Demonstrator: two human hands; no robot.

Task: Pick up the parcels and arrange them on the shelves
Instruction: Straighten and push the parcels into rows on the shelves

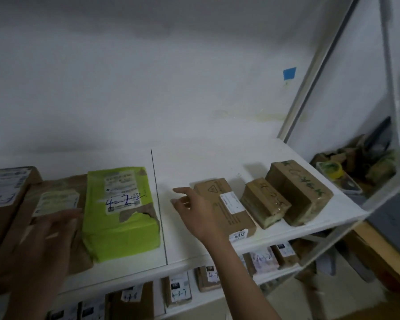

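right hand (194, 213) sat at the left edge of the flat brown parcel (217, 190) on the shelf (194, 162), grip wide, holding nothing; contact unclear. its long axis ran near-to-far. left hand (53, 232), blurred, grip also wide, was farther left, past the green parcel (123, 227).

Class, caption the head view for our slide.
On a white shelf, the left hand and right hand flank a green parcel.

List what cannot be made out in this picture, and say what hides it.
Head view:
Left hand: motion-blurred, so whether it touches anything is unclear.
Leftmost box: cut by the left edge.
Lower parcels: half hidden by the shelf above.
Green parcel: label print too small.
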